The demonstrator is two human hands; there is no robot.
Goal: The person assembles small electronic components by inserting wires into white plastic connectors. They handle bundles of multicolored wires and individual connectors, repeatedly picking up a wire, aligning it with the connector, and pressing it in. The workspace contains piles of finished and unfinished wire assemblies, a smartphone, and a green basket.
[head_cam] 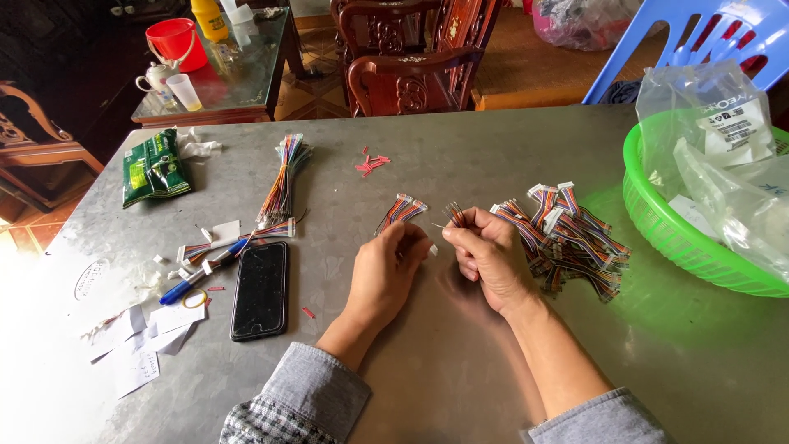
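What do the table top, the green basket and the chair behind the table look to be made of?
Table top: likely sheet metal, dull grey with a soft sheen and scuffs.
Green basket: seems plastic, bright and glossy, with moulded mesh walls.
Chair: dark carved wood, polished, with pale inlay.

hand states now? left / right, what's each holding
Left hand: closed, fingers pinching a short multicoloured wire harness.
Right hand: closed, pinching a small bunch of loose wire ends.

Grey metal table [460, 362] – phone [260, 289], wire bundles [567, 238], paper slips [140, 345], green basket [657, 222], green packet [154, 167]
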